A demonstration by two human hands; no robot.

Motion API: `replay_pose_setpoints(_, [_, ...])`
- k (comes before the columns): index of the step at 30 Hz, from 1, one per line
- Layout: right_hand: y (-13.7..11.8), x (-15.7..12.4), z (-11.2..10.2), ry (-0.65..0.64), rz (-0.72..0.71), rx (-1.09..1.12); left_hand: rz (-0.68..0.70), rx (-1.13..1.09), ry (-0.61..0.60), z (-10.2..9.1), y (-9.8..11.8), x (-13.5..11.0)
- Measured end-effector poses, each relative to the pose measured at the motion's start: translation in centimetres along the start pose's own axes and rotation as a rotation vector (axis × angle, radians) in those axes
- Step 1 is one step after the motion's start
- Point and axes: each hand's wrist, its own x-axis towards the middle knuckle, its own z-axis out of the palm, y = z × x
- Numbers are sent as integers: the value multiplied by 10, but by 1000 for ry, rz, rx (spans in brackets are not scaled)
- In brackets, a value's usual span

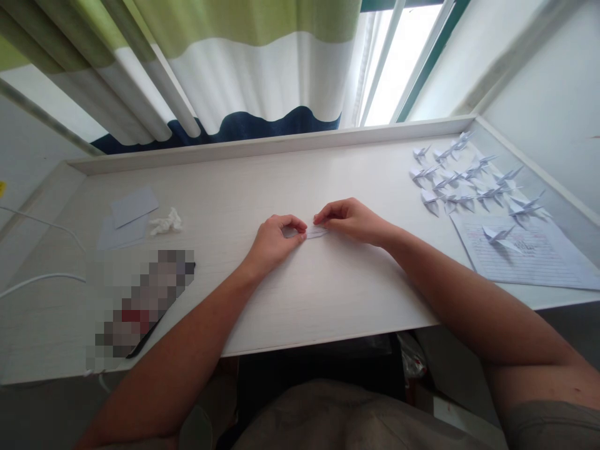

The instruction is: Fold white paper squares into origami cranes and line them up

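Observation:
A small folded piece of white paper lies on the white desk, near its middle. My left hand pinches the paper's left end with curled fingers. My right hand presses and pinches its right end, fingers bent down onto it. Both forearms reach in from the near edge of the desk.
Several folded paper cranes sit at the back right, one more crane on a lined sheet. At the left lie blank paper pieces, a crumpled scrap, a blurred flat object and white cables. A curtain hangs behind.

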Motion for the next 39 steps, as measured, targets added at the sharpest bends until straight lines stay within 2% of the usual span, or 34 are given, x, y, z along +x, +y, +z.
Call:
replay_pose_setpoints(4, [-1,0,9,37,-79,-58,-9,2,0,0,1,0])
replay_pose_setpoints(12, [4,2,25,99,-231,-345,1,-58,-55,-5,1,1])
replay_pose_setpoints(21, [1,0,25,81,-217,-362,-29,-93,-98,-9,-2,1])
replay_pose_setpoints(32, [1,-1,26,95,-218,-343,38,24,-47,-4,-4,-2])
replay_pose_setpoints(39, [1,-1,29,108,-191,-430,41,22,-28,-4,-6,-4])
